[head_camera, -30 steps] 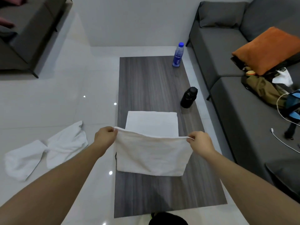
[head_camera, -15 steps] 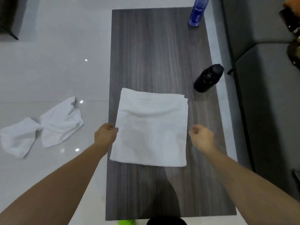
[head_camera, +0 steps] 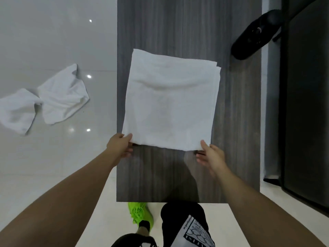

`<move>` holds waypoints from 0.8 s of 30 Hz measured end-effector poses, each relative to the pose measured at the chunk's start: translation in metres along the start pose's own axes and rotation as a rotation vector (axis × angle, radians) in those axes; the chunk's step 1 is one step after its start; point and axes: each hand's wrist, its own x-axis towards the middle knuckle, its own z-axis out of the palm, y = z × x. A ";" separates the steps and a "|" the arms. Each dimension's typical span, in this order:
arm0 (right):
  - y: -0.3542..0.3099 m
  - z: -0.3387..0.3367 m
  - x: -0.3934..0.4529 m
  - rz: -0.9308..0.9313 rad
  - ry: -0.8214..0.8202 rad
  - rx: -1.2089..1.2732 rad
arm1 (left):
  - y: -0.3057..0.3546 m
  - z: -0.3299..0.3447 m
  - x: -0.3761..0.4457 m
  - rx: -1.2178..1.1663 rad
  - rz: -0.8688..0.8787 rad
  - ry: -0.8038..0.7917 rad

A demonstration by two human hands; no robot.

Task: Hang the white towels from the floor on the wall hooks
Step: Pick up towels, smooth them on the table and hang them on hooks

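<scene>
Your left hand (head_camera: 119, 145) pinches the near left corner of the folded towel (head_camera: 170, 100), thumb on top and fingers curled under the edge. Your right hand (head_camera: 210, 155) takes the near right corner the same way, thumb lying on the cloth and fingers tucked beneath it. The towel lies flat on the tabletop (head_camera: 238, 122), toward its left side, layered edges showing at the far right corner. A second towel (head_camera: 44, 99) lies crumpled on the floor (head_camera: 53, 32), left of the tabletop and well apart from it. A black bottle (head_camera: 256, 34) stands at the far right of the tabletop, clear of the folded towel. A dark sofa (head_camera: 306, 104) runs along the right. Your green shoe (head_camera: 140, 213) shows on the floor just past the near edge of the tabletop.
</scene>
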 end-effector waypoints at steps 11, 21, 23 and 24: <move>-0.083 0.017 -0.158 -0.338 0.003 0.294 | 0.061 -0.093 -0.113 -0.353 0.364 0.073; -0.123 0.081 -0.387 -0.666 -0.243 0.403 | 0.029 -0.298 -0.270 -0.826 0.632 0.128; -0.113 0.107 -0.434 -0.741 -0.308 0.387 | 0.003 -0.346 -0.295 -0.893 0.699 0.182; -0.106 0.122 -0.456 -0.794 -0.339 0.370 | -0.011 -0.369 -0.307 -0.915 0.728 0.202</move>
